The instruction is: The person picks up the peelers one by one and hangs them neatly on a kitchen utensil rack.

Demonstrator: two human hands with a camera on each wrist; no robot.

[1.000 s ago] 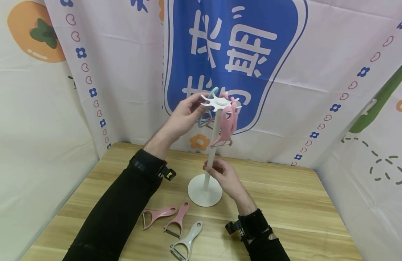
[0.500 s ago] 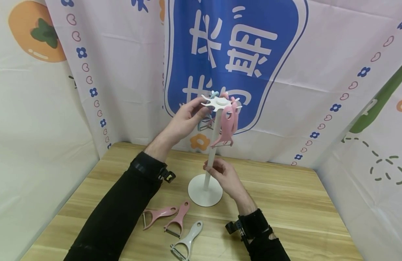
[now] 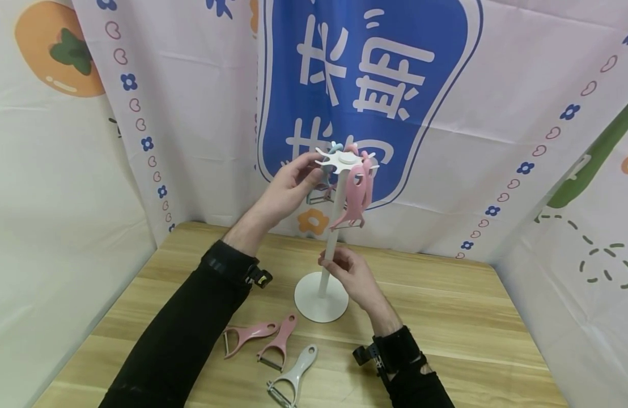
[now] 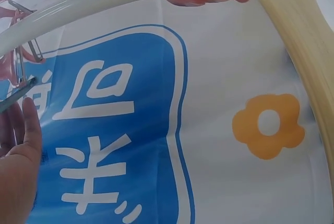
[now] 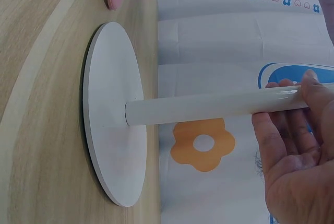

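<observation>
A white rack (image 3: 331,235) with a round base stands on the table, with prongs round its top. My left hand (image 3: 285,184) is at the left of these prongs, its thumb and fingers pinching a light blue peeler (image 3: 336,147) whose handle ring is over a prong. My fingers hide much of that peeler; its blade end (image 4: 19,94) shows beside the fingertips in the left wrist view. Pink peelers (image 3: 356,195) hang on the rack's right side. Lower down, my right hand (image 3: 353,276) holds the pole (image 5: 209,106) between thumb and fingers.
On the table (image 3: 436,317), left of and in front of the round base (image 3: 314,309), lie two pink peelers (image 3: 280,340) and a grey peeler (image 3: 300,368). A printed cloth (image 3: 217,113) hangs close behind the table.
My left hand has lowered the blue peeler, so its ring has dropped from above the prongs to their level. My right hand stays on the pole.
</observation>
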